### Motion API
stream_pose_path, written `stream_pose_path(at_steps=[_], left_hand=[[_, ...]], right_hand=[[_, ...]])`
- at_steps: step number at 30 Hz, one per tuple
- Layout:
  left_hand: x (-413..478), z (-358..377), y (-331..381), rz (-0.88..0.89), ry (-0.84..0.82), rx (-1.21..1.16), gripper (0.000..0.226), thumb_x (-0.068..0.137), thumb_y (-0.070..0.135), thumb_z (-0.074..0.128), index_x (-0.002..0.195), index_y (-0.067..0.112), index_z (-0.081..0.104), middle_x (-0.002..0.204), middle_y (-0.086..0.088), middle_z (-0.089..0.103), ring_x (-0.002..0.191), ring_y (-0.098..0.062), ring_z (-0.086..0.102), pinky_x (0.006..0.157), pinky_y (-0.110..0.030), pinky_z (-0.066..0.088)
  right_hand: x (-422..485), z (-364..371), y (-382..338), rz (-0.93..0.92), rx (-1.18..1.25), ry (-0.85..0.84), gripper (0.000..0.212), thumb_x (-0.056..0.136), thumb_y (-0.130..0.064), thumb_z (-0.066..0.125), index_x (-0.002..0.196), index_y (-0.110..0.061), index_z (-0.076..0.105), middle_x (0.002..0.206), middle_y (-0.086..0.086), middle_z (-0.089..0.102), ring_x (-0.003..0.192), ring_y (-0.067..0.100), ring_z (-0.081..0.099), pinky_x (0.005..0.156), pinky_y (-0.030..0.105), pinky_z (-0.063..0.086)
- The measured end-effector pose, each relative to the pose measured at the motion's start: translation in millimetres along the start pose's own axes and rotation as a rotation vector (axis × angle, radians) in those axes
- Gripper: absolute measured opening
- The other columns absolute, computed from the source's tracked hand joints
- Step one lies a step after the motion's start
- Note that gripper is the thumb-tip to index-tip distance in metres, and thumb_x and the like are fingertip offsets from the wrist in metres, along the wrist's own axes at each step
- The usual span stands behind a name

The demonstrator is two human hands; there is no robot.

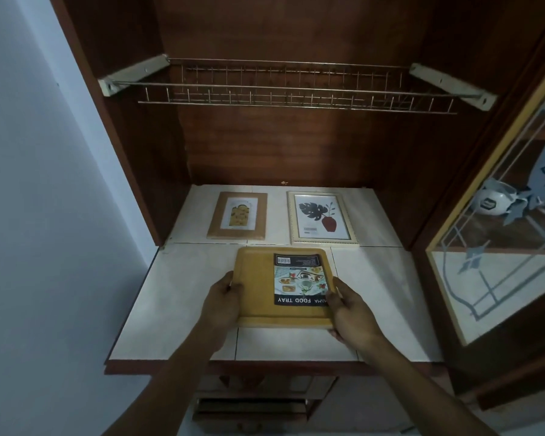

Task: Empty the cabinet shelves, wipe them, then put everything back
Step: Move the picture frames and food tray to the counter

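A yellow wooden food tray (255,287) with a printed label lies flat over the tiled cabinet shelf (177,294), near its front middle. My left hand (222,302) grips the tray's left edge, thumb on top. My right hand (350,309) grips its right front corner, thumb on the label. Behind the tray, two picture frames lie flat on the shelf: a brown wooden frame (237,215) on the left and a cream frame (323,218) showing a leaf in a red vase on the right.
A wire dish rack (296,89) on two white brackets spans the cabinet above the shelf. An open glass door (497,262) stands at the right, with white ceramic pieces (491,204) behind it. A pale wall runs along the left. Drawers (252,407) sit below the shelf.
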State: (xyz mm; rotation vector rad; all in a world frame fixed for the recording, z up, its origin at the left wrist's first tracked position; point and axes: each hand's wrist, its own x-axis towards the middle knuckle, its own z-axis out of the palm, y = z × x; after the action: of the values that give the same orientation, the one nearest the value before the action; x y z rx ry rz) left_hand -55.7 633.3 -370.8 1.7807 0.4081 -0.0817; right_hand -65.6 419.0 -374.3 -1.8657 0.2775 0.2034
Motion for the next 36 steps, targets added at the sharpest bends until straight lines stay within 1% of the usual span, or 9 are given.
stream_pose_path(at_steps=[5, 9, 12, 18, 23, 27, 31, 34, 36], left_hand=[[5, -3, -4, 0.003, 0.003, 0.094, 0.038, 0.105, 0.028, 0.036, 0.141, 0.02, 0.046, 0.135, -0.005, 0.054, 0.112, -0.025, 0.052, 0.1, -0.042, 0.041], [13, -10, -7, 0.05, -0.037, 0.325, 0.044, 0.103, 0.034, 0.038, 0.144, 0.019, 0.041, 0.137, -0.009, 0.054, 0.118, -0.029, 0.054, 0.097, -0.039, 0.043], [15, -15, -4, 0.117, -0.073, 0.559, 0.045, 0.104, 0.035, 0.035, 0.144, 0.014, 0.04, 0.132, -0.012, 0.056, 0.114, -0.028, 0.057, 0.091, -0.031, 0.044], [20, -19, -1, 0.225, -0.081, 0.842, 0.039, 0.103, 0.037, 0.038, 0.128, 0.01, 0.052, 0.114, -0.01, 0.064, 0.102, -0.023, 0.061, 0.089, -0.028, 0.048], [28, -21, -9, 0.225, -0.052, 0.926, 0.037, 0.101, 0.039, 0.041, 0.122, 0.01, 0.053, 0.111, -0.008, 0.065, 0.098, -0.021, 0.063, 0.085, -0.029, 0.051], [34, -21, -12, 0.245, -0.05, 0.999, 0.036, 0.101, 0.04, 0.041, 0.118, 0.011, 0.054, 0.105, -0.006, 0.065, 0.096, -0.021, 0.064, 0.086, -0.031, 0.052], [38, -22, -15, 0.277, -0.041, 0.999, 0.034, 0.1, 0.039, 0.043, 0.114, 0.011, 0.055, 0.093, -0.002, 0.061, 0.083, -0.016, 0.06, 0.079, -0.027, 0.051], [39, -24, -18, 0.319, -0.044, 1.034, 0.035, 0.1, 0.038, 0.042, 0.118, 0.01, 0.055, 0.094, -0.003, 0.064, 0.087, -0.018, 0.063, 0.079, -0.026, 0.05], [39, -25, -20, 0.338, -0.045, 1.036, 0.036, 0.1, 0.037, 0.043, 0.122, 0.01, 0.054, 0.1, -0.005, 0.067, 0.092, -0.019, 0.065, 0.081, -0.026, 0.05]], right_hand=[[2, -1, 0, -0.02, -0.172, -0.033, 0.033, 0.104, -0.032, 0.038, 0.136, -0.031, 0.045, 0.1, -0.005, 0.067, 0.069, 0.017, 0.064, 0.048, 0.022, 0.051], [5, -8, -2, -0.066, -0.363, -0.071, 0.028, 0.103, -0.035, 0.038, 0.13, -0.031, 0.045, 0.098, -0.008, 0.066, 0.053, 0.018, 0.066, 0.05, 0.021, 0.052], [6, -13, -5, -0.084, -0.452, -0.09, 0.028, 0.102, -0.034, 0.041, 0.128, -0.025, 0.047, 0.105, -0.004, 0.063, 0.048, 0.016, 0.066, 0.054, 0.02, 0.055], [7, -13, -5, -0.085, -0.485, -0.095, 0.024, 0.101, -0.036, 0.043, 0.122, -0.027, 0.05, 0.096, 0.006, 0.068, 0.046, 0.021, 0.067, 0.054, 0.04, 0.06], [5, -10, -8, -0.069, -0.462, -0.105, 0.026, 0.101, -0.035, 0.044, 0.124, -0.024, 0.048, 0.104, 0.007, 0.065, 0.049, 0.021, 0.067, 0.042, 0.029, 0.054], [6, -11, -10, -0.048, -0.51, -0.123, 0.032, 0.101, -0.037, 0.044, 0.132, -0.026, 0.045, 0.115, 0.007, 0.062, 0.055, 0.021, 0.068, 0.042, 0.024, 0.051], [7, -11, -10, -0.112, -0.679, -0.112, 0.034, 0.101, -0.044, 0.037, 0.131, -0.028, 0.042, 0.114, 0.005, 0.066, 0.056, 0.019, 0.07, 0.058, 0.031, 0.06], [10, -11, -5, -0.133, -0.873, -0.079, 0.036, 0.1, -0.048, 0.037, 0.131, -0.03, 0.042, 0.118, 0.004, 0.066, 0.091, 0.025, 0.067, 0.081, 0.038, 0.056], [11, -10, -3, -0.133, -0.862, -0.063, 0.038, 0.099, -0.049, 0.04, 0.131, -0.03, 0.044, 0.118, 0.005, 0.066, 0.099, 0.027, 0.064, 0.083, 0.038, 0.054]])
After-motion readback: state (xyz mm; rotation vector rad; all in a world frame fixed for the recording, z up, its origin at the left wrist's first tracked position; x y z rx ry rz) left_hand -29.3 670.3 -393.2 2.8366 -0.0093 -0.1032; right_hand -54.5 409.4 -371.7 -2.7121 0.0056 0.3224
